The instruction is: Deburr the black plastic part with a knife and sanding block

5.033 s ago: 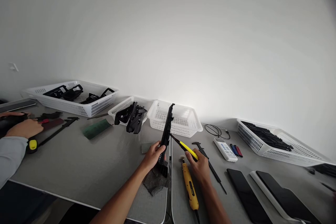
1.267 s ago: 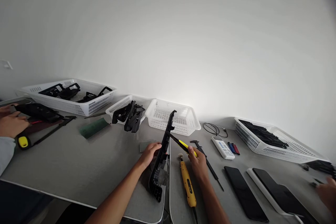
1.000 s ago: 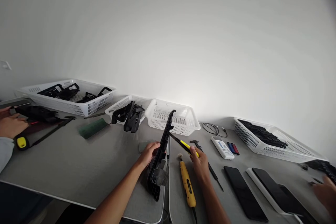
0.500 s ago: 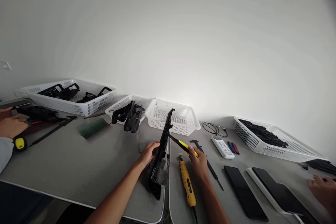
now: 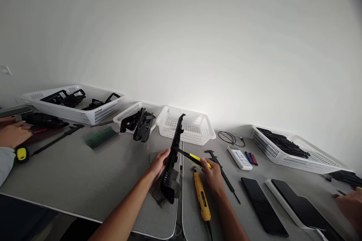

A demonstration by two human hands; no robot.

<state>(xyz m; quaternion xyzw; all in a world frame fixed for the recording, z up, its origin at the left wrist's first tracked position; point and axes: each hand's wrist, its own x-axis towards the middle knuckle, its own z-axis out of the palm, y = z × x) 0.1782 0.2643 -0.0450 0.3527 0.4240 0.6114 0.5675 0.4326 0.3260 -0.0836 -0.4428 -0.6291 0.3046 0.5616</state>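
Note:
A long black plastic part [image 5: 171, 162] is tilted up above the table, its narrow end pointing away from me. My left hand [image 5: 158, 163] is closed around its left side near the middle. In my right hand [image 5: 212, 173] is a yellow and black utility knife [image 5: 195, 157], whose tip meets the right edge of the part. Whether the tip cuts or only touches cannot be made out. Under the part lies a grey piece of abrasive cloth [image 5: 175, 188], partly hidden. A yellow rotary tool [image 5: 201, 197] rests just left of my right forearm.
White baskets [image 5: 186, 137] stand along the wall, several holding black parts. On the right are a caliper [image 5: 223, 175], a white box [image 5: 240, 158], and dark phone-like slabs [image 5: 263, 207]. Co-workers' hands [image 5: 15, 134] show at both sides. A gap [image 5: 180, 203] separates the two tables.
The black part has shifted slightly left and up, its near end lifted. My right hand and the knife have moved a little left with it. The co-worker's hand on the right has moved.

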